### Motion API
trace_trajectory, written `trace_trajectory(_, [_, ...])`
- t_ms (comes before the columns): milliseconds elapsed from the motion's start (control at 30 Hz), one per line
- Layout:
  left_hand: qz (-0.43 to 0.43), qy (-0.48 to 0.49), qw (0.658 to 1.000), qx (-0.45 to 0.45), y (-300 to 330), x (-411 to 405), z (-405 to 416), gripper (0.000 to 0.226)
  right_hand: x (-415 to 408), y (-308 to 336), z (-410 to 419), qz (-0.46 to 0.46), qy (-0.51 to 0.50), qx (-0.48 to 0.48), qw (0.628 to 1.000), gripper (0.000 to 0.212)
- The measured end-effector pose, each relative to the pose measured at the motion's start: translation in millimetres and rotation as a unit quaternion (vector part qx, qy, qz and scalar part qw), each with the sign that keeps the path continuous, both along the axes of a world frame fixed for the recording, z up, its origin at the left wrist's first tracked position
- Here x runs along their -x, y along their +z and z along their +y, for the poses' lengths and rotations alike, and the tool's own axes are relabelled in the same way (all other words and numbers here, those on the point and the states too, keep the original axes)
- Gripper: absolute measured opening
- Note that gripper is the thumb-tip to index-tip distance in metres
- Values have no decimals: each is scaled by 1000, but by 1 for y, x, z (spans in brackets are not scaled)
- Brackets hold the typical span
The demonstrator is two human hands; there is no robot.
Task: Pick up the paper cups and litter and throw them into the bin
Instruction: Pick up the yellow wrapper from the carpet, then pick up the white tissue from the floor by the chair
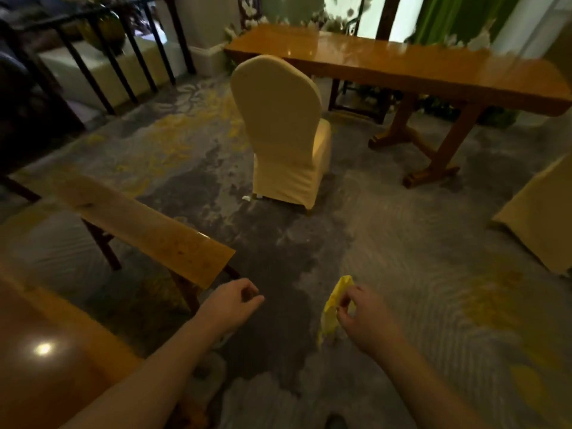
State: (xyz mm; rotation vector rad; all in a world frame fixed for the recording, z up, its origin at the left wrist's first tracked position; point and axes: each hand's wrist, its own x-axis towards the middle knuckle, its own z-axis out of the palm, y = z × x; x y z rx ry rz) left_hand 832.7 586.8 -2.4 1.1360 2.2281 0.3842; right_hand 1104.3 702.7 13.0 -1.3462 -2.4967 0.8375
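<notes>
"Two hands out: the left hand point(230, 300) curled loosely on nothing, the right hand point(360, 317) pinching a yellow wrapper point(332, 308)."

"What's left?"

"A white scrap point(246, 198) on the carpet by the covered chair point(286, 131). No bin in view."

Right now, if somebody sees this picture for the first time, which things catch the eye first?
First the cream-covered chair standing alone mid-carpet, facing the long glossy wooden table behind it, with a small white scrap on the floor at its base. Then, near the bottom, both hands: the right hand pinches a crumpled yellow wrapper, while the left hand looks loosely curled and empty.
</notes>
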Motion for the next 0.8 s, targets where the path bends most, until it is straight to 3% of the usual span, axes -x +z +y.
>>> trace_trajectory(200, [-56,64,995,-55,25,-4,85,17,43,27,121,-45,95,-25,994,14])
trace_trajectory(367, [-85,70,989,-95,23,22,154,34,112,25,190,-63,150,-19,986,19])
trace_trajectory(533, [-121,103,980,-117,-5,103,239,60,212,4,264,-66,152,31,986,15])
trace_trajectory(700, [-203,77,971,-100,-26,209,316,105,328,-8,334,-44,124,82,988,13])
trace_trajectory(800, [-207,38,975,-70,-25,264,343,108,394,-9,366,-59,143,101,983,5])
